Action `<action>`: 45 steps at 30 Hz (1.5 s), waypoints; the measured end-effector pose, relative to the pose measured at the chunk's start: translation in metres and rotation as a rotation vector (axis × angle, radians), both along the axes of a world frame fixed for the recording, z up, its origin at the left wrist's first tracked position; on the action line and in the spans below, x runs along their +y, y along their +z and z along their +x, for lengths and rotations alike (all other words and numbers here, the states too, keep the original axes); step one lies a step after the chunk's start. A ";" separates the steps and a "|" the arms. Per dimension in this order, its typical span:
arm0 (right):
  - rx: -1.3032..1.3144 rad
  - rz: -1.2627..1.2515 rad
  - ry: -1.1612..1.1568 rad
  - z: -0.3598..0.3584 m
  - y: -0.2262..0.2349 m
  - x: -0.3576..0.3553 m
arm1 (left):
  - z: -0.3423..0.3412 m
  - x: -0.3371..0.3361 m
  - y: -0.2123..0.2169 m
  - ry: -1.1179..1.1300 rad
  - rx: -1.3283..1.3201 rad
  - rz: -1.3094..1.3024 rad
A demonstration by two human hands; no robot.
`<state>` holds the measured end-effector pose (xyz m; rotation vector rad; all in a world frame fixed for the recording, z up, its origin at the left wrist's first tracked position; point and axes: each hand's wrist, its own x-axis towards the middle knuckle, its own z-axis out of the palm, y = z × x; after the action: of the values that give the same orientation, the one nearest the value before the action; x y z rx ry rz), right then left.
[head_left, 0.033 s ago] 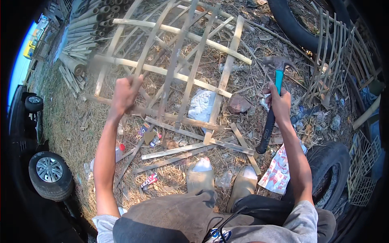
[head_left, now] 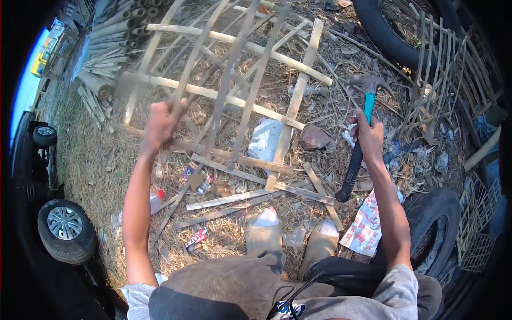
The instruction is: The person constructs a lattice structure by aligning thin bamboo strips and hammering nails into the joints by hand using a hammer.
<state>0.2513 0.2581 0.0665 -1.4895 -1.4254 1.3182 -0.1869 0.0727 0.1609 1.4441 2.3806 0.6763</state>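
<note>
Seen from my head camera, I stand over a bamboo lattice frame [head_left: 234,90] lying on straw-strewn ground, its slats crossing in a loose grid. My left hand [head_left: 161,124] is closed around one of the frame's upright slats near its lower left corner. My right hand [head_left: 369,136] is wrapped tight around a claw hammer [head_left: 358,133], gripping it partway up the handle where teal meets black; the steel head points away from me, above the fist, and the black grip hangs down below it, just right of the frame. Loose bamboo strips [head_left: 250,197] lie between the frame and my shoes [head_left: 290,234]. A tyre [head_left: 434,224] sits by my right leg, another wheel [head_left: 66,229] at the far left.
</note>
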 end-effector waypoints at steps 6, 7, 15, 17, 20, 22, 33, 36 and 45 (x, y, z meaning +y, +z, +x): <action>0.125 -0.118 -0.126 0.006 -0.023 0.011 | -0.060 -0.006 -0.015 -0.214 0.083 -0.031; 0.155 -0.124 -0.143 0.006 -0.026 0.011 | -0.068 -0.002 -0.017 -0.253 0.086 -0.043; 0.219 -0.203 -0.203 0.020 -0.049 0.015 | -0.059 0.107 0.004 -0.699 0.539 -0.139; 0.207 -0.217 -0.186 0.020 -0.056 0.013 | -0.060 0.124 -0.003 -0.732 0.561 -0.147; 0.260 -0.254 -0.258 0.022 -0.054 0.010 | -0.063 0.143 -0.009 -0.854 0.661 -0.093; 0.295 -0.201 -0.313 0.030 -0.058 0.010 | -0.060 0.150 -0.002 -0.926 0.697 -0.110; 0.178 -0.260 -0.302 0.052 -0.064 0.033 | -0.106 0.142 0.045 -1.136 0.996 -0.107; 0.170 -0.210 -0.227 0.011 -0.063 0.012 | -0.119 0.149 0.033 -1.097 1.220 -0.142; -0.232 -0.229 -0.022 -0.027 -0.069 -0.029 | 0.063 0.055 -0.010 -0.162 0.111 -0.009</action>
<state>0.2242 0.2291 -0.0021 -1.8547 -1.4312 1.3673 -0.1243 0.1277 0.1512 1.6889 2.3101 0.5577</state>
